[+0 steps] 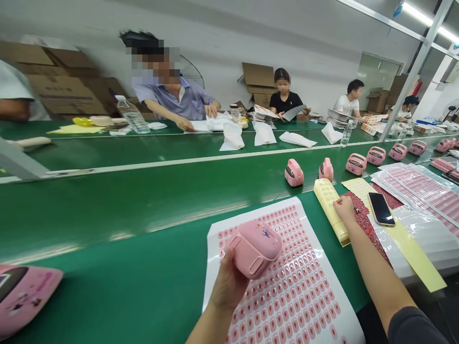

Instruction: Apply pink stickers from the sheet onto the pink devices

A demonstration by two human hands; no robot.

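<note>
My left hand (229,282) grips a rounded pink plastic device (256,248) with a slot in its end and a small dark-blue print on its top. The device is held tilted above a white sheet of pink oval stickers (287,291). On the right, my right hand (344,210) rests over a folded stack of yellow label paper (332,210), its fingers closed and pinched at the paper's edge. Whatever those fingertips hold, if anything, is too small to make out.
Pink devices (294,173) stand in a row along the green bench, and another (25,298) sits at the near left. A phone (381,209) lies on papers at right, beside sticker sheets (423,191). Across the bench, several people work among white pouches (232,137) and bottles (132,114).
</note>
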